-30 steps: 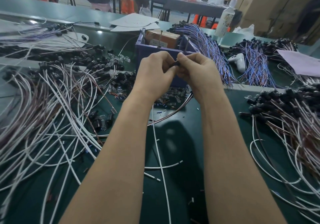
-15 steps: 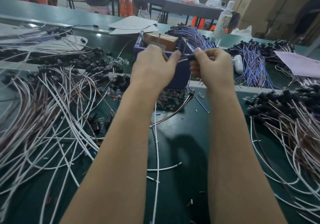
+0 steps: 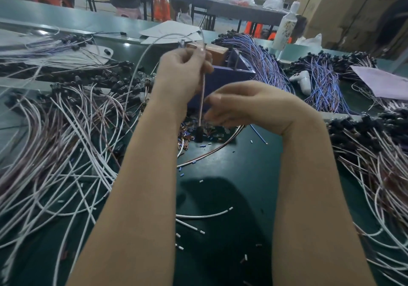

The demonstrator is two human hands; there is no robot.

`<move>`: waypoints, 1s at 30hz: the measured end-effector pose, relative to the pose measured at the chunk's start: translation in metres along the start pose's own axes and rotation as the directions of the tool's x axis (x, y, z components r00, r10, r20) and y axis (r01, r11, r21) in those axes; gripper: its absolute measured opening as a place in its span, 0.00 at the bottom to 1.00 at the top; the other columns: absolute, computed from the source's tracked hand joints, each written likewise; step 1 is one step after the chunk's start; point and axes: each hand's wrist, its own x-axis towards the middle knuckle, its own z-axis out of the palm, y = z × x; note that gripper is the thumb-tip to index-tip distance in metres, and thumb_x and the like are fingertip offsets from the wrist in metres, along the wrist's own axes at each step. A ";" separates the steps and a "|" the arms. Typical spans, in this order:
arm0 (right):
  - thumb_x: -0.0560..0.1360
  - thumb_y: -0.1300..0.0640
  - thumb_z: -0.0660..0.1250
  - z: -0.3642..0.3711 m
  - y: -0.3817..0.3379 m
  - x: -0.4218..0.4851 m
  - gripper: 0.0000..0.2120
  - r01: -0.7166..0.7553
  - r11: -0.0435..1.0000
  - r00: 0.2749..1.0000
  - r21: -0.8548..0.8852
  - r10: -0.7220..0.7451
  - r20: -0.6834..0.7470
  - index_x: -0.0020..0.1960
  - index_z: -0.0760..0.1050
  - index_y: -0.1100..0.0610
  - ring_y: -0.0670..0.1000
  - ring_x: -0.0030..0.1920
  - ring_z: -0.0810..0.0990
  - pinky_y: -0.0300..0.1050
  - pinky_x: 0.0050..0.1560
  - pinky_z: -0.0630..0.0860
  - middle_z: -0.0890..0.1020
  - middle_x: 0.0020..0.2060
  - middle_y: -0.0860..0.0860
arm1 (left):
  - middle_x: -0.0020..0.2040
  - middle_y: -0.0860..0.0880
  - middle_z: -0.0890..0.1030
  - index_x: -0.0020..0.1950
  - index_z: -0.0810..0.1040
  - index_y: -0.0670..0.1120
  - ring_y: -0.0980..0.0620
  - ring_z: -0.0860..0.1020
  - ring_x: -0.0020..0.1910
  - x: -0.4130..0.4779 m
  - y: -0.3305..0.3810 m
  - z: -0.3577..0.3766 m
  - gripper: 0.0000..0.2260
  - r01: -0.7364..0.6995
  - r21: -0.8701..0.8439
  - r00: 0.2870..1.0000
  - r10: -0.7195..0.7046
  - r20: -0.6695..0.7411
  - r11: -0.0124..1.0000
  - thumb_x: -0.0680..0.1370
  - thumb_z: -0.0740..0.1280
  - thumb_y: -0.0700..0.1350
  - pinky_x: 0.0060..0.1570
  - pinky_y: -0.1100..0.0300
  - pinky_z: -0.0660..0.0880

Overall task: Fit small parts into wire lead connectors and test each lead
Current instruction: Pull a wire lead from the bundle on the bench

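Pink-white lead [image 3: 202, 91]: being held upright, black connector [image 3: 198, 134] hanging near small parts [image 3: 185, 136] on the tabletop [image 3: 234, 168].
Left hand [image 3: 183, 69]: fingers being pinched round the lead.
Right hand [image 3: 247, 104]: blurred beside the lead; fingers' state cannot be told.

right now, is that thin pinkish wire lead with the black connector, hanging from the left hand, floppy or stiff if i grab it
Probably springy: the thin pinkish wire lead hangs straight below the left hand yet holds an arc above it. Likely light, as a finger pinch carries it. Its black connector weights the low end, so it may swing.
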 end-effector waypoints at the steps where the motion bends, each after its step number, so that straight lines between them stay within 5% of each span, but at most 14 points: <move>1: 0.78 0.50 0.64 0.000 0.001 0.005 0.11 0.025 0.996 0.992 0.086 -0.014 -0.125 0.51 0.79 0.56 0.48 0.43 0.85 0.43 0.50 0.81 0.86 0.41 0.51 | 0.31 0.53 0.76 0.42 0.76 0.45 0.60 0.69 0.26 0.000 -0.003 0.002 0.10 0.011 0.098 0.998 -0.017 0.061 0.995 0.81 0.60 0.43 0.31 0.66 0.69; 3: 0.79 0.50 0.63 -0.001 0.003 0.016 0.13 0.082 0.954 0.941 0.289 0.021 -0.337 0.48 0.79 0.59 0.49 0.39 0.84 0.44 0.47 0.82 0.85 0.39 0.53 | 0.32 0.53 0.79 0.40 0.76 0.46 0.60 0.71 0.26 0.002 -0.009 0.005 0.11 0.004 0.286 0.986 -0.051 0.157 0.958 0.81 0.61 0.42 0.31 0.65 0.71; 5: 0.79 0.53 0.63 0.003 0.006 0.027 0.14 0.098 0.949 0.907 0.299 0.039 -0.419 0.44 0.79 0.62 0.54 0.36 0.81 0.49 0.46 0.82 0.82 0.37 0.57 | 0.33 0.50 0.81 0.39 0.76 0.45 0.62 0.72 0.24 0.003 -0.014 0.008 0.12 -0.018 0.399 0.972 -0.078 0.224 0.917 0.81 0.60 0.40 0.28 0.67 0.71; 9: 0.79 0.59 0.63 0.008 0.017 0.035 0.11 0.081 0.981 0.871 0.178 0.017 -0.492 0.40 0.79 0.58 0.53 0.34 0.77 0.52 0.43 0.78 0.81 0.34 0.55 | 0.36 0.41 0.82 0.47 0.77 0.35 0.58 0.78 0.24 0.004 -0.020 0.011 0.09 0.007 0.454 0.936 -0.166 0.311 0.891 0.80 0.58 0.36 0.30 0.63 0.78; 15: 0.79 0.60 0.63 0.006 0.022 0.036 0.11 0.084 0.975 0.867 0.207 0.031 -0.496 0.40 0.79 0.55 0.50 0.32 0.78 0.48 0.40 0.77 0.80 0.28 0.48 | 0.36 0.41 0.82 0.49 0.77 0.32 0.41 0.84 0.44 0.000 -0.023 0.016 0.09 0.010 0.547 0.852 -0.294 0.434 0.837 0.78 0.58 0.33 0.47 0.50 0.81; 19: 0.79 0.62 0.62 0.004 0.025 0.032 0.11 0.062 0.971 0.912 0.231 0.039 -0.408 0.40 0.79 0.58 0.50 0.33 0.80 0.46 0.45 0.81 0.82 0.30 0.50 | 0.40 0.41 0.83 0.49 0.78 0.38 0.52 0.82 0.33 0.003 -0.026 0.007 0.07 0.133 0.529 0.890 -0.336 0.308 0.838 0.79 0.62 0.39 0.37 0.60 0.81; 24: 0.79 0.61 0.63 0.001 0.029 0.027 0.09 0.035 0.963 0.950 0.269 0.052 -0.309 0.43 0.80 0.56 0.51 0.39 0.81 0.48 0.53 0.80 0.84 0.37 0.52 | 0.52 0.44 0.77 0.72 0.63 0.43 0.51 0.76 0.39 0.007 -0.029 0.014 0.24 0.237 0.272 0.949 -0.282 0.142 0.933 0.76 0.62 0.37 0.46 0.52 0.78; 27: 0.79 0.60 0.63 -0.005 0.032 0.023 0.09 0.017 0.963 0.963 0.267 0.057 -0.265 0.43 0.80 0.55 0.46 0.36 0.81 0.41 0.46 0.80 0.85 0.34 0.49 | 0.54 0.48 0.78 0.64 0.70 0.46 0.54 0.73 0.37 0.006 -0.023 0.018 0.14 0.309 0.127 0.942 -0.322 0.092 0.942 0.79 0.59 0.42 0.38 0.59 0.72; 30: 0.79 0.59 0.63 -0.005 0.036 0.022 0.09 -0.066 0.984 0.971 0.166 0.102 -0.218 0.43 0.80 0.56 0.43 0.31 0.80 0.34 0.37 0.77 0.84 0.31 0.48 | 0.51 0.50 0.80 0.47 0.72 0.49 0.56 0.70 0.38 0.011 -0.022 0.010 0.11 0.218 0.044 0.971 -0.212 -0.114 0.975 0.83 0.54 0.50 0.45 0.57 0.69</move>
